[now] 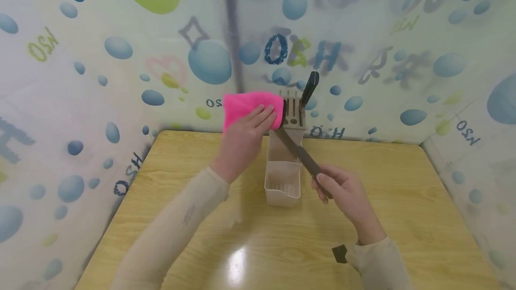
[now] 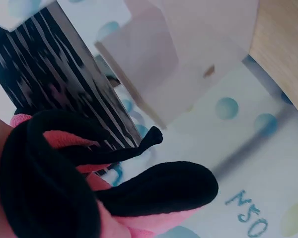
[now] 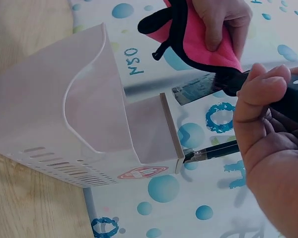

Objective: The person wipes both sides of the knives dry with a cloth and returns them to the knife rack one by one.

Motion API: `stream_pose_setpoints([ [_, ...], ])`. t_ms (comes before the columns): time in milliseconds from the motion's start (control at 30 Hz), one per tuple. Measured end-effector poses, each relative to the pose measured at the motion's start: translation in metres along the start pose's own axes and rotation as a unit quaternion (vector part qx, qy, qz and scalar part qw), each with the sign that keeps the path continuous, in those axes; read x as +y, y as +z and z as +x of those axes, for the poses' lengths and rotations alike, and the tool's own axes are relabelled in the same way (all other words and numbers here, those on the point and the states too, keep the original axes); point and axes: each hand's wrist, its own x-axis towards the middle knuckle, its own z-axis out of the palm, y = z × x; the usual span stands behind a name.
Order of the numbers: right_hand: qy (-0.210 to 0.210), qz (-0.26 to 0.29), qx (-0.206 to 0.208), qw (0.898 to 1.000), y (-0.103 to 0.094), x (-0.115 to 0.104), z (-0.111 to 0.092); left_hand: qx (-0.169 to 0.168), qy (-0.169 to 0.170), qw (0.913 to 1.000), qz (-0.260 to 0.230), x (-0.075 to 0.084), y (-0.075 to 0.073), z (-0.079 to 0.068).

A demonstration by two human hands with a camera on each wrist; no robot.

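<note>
My left hand (image 1: 246, 140) pinches a bright pink cloth (image 1: 238, 106) with black trim, its fingers lying over the cloth's face. Seen from the right wrist, the cloth (image 3: 201, 42) lies against the knife near its handle. My right hand (image 1: 342, 191) grips the dark handle of a broad-bladed kitchen knife (image 1: 309, 164), which slants up and left toward the cloth. The shiny streaked blade (image 2: 64, 64) fills the upper left of the left wrist view. Right behind the knife stands a pale plastic knife holder (image 1: 283, 200) with a slotted top. A second black-handled knife (image 1: 310, 87) stands in it.
The holder rests on a wood-grain table (image 1: 225, 254) close to the back wall (image 1: 363, 57), covered in a bubble-print sheet. Printed sheets also rise along both sides. A small dark patch (image 1: 340, 253) shows on the table beside my right sleeve.
</note>
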Motion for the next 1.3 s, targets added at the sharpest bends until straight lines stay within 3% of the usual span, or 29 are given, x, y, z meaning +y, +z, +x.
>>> stream_pose_setpoints([
  [433,-0.001,-0.037,0.039,0.999,0.003,-0.003,0.006,-0.022,0.064,0.9976,0.009,0.035,-0.008,-0.013],
  [800,0.006,-0.067,0.090,0.994,0.006,-0.002,0.008,-0.015,0.107,0.9939,0.021,0.055,-0.011,-0.019],
  [1000,0.016,-0.102,0.112,0.988,0.007,-0.003,0.009,-0.009,0.109,0.9939,0.014,0.064,-0.011,-0.021],
  [1300,-0.017,-0.124,0.117,0.985,0.011,-0.002,0.009,-0.011,0.135,0.9892,0.056,0.072,-0.009,-0.024],
])
